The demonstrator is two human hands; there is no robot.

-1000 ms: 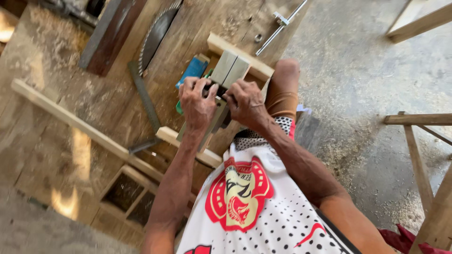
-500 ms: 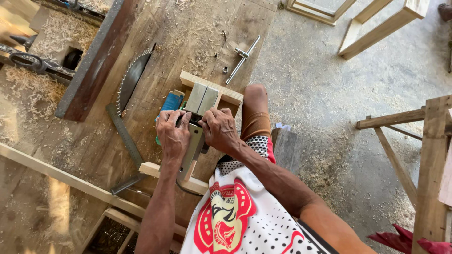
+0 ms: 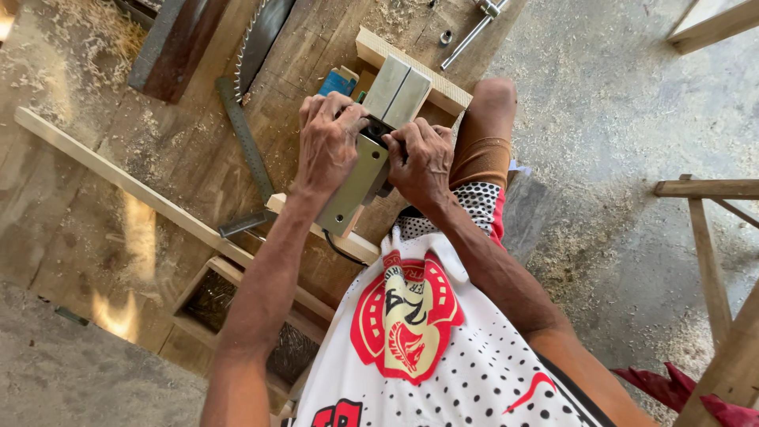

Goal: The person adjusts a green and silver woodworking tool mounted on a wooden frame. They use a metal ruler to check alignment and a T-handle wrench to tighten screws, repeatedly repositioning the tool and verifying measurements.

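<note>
My left hand [image 3: 328,142] and right hand [image 3: 419,162] are both curled shut around the middle of an upturned electric planer [image 3: 371,150], fingertips meeting at the dark gap in its metal sole. Its long axis runs from near my waist away toward a wooden block [image 3: 451,91]. It rests on the sawdusty workbench [image 3: 182,158], beside a steel square [image 3: 245,142] and a circular saw blade [image 3: 265,32].

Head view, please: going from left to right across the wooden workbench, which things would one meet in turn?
Long pale wooden strip → grey metal square ruler → left hand → grey metal planer sole → right hand → bare bent knee.
</note>
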